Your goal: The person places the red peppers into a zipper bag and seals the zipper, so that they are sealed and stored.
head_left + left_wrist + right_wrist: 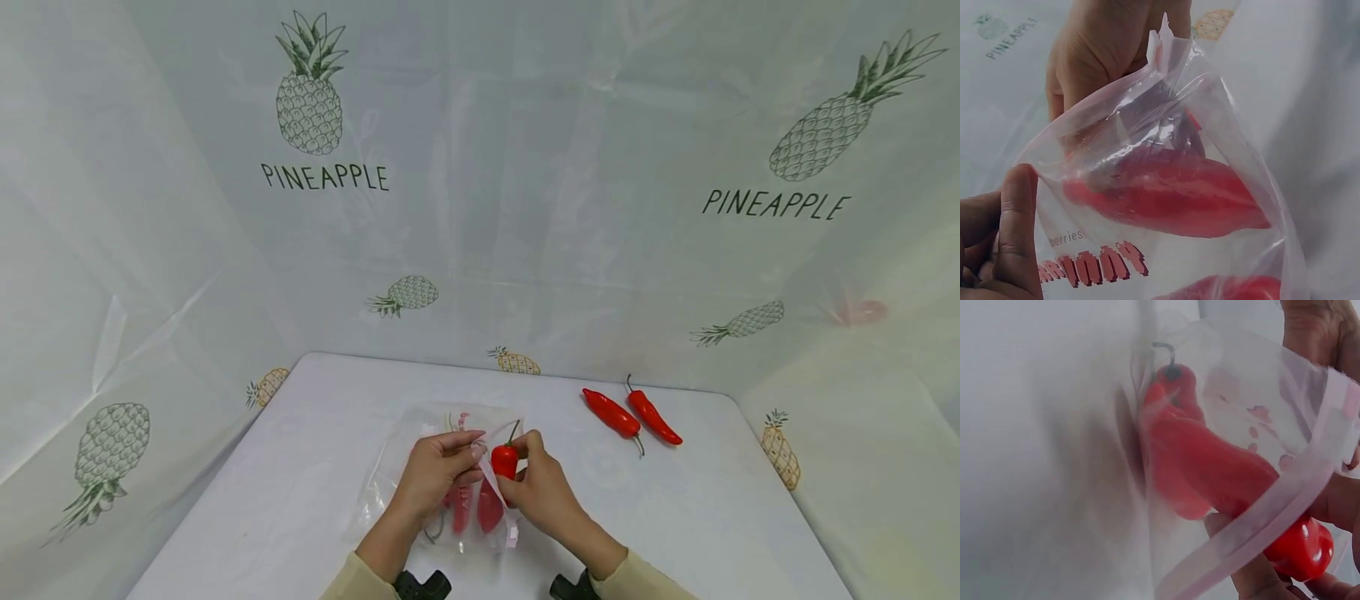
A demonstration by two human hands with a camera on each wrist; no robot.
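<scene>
Near the far edge of the table point(270, 492) lie two loose peppers point(611, 413), apart from the clear bag point(390, 475); left hand point(437, 471) pinches its rim point(1260, 522), right hand point(543, 493) grips a red pepper point(505, 461) partly inside, other peppers point(1179, 494) enclosed.

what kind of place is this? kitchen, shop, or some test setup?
Probably a staged recording booth, not a working kitchen or shop: pineapple-print sheeting hangs around a plain white table, and black gear at the person's wrists looks like camera mounts.
</scene>
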